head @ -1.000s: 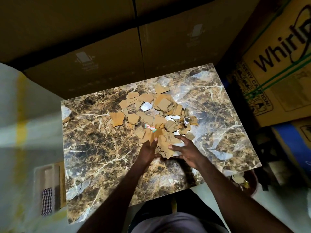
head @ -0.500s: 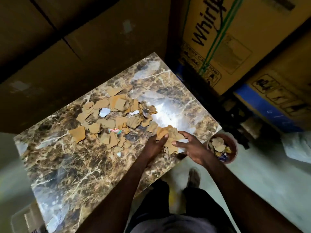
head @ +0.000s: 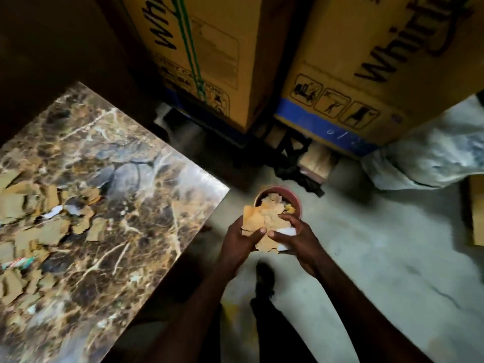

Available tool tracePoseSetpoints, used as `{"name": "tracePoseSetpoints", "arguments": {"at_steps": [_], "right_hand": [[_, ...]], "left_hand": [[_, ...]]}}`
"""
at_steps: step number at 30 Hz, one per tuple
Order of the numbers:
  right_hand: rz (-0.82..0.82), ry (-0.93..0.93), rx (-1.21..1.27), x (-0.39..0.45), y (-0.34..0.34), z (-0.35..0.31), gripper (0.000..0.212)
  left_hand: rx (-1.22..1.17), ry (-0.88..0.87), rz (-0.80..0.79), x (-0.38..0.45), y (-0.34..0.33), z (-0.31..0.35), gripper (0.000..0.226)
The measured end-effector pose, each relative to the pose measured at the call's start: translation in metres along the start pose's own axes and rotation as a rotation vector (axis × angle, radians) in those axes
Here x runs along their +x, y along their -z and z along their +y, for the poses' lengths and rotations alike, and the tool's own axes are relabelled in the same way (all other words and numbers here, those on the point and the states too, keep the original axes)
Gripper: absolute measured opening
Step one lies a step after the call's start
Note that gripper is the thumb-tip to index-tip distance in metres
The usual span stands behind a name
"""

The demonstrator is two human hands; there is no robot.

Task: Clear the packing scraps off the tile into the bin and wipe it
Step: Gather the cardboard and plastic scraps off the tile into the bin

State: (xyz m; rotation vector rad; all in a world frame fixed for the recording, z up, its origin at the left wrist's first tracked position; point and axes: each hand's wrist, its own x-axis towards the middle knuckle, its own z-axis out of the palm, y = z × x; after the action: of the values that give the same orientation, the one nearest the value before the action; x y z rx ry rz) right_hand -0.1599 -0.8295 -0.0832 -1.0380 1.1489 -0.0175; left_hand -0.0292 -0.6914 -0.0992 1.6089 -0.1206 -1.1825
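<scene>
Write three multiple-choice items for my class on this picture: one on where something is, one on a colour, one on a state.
1. Where is the bin?
A. on the tile
B. on the floor beside the tile
C. on top of a carton

2. What colour is the bin's rim?
A. reddish brown
B. bright green
C. white

3. What are the two hands doing?
A. resting flat on the tile
B. hanging with nothing in them
C. holding a bundle of scraps

Answers:
1 B: it stands on the grey floor, off the corner of the marbled tile.
2 A: the rim shows reddish brown.
3 C: the left hand and right hand clasp the cardboard scraps above the bin.
</scene>
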Motion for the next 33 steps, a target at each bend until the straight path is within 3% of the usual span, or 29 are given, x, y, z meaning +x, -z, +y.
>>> {"name": "tracePoseSetpoints", "arguments": {"at_steps": [6,13,16,21,26,33], "right_hand": [[0.105,-0.043,0.019,0.092,0.076,0.057,0.048],[0.132,-0.022,-0.02,0.214,0.113,0.111,0.049],[0.144,-0.018,-0.032,0.269,0.124,0.138,0.053],[0.168,0.065,-0.109,0.328,0.138,0.177,0.076],[0.213,0.05,-0.276,0.331,0.138,0.2,0.085],[0.24,0.062,-0.209,0.276,0.101,0.152,0.038]], "left_hand": [[0.006,0.048,-0.011,0.099,-0.074,-0.084,0.044],[0.083,0.035,-0.041,0.218,-0.099,-0.157,0.057],[0.129,0.015,-0.045,0.262,-0.105,-0.182,0.056],[0.198,0.156,-0.004,0.32,-0.089,-0.219,0.067],[0.243,0.258,0.137,0.308,-0.063,-0.228,0.044],[0.201,0.202,0.129,0.261,-0.075,-0.176,0.052]]}}
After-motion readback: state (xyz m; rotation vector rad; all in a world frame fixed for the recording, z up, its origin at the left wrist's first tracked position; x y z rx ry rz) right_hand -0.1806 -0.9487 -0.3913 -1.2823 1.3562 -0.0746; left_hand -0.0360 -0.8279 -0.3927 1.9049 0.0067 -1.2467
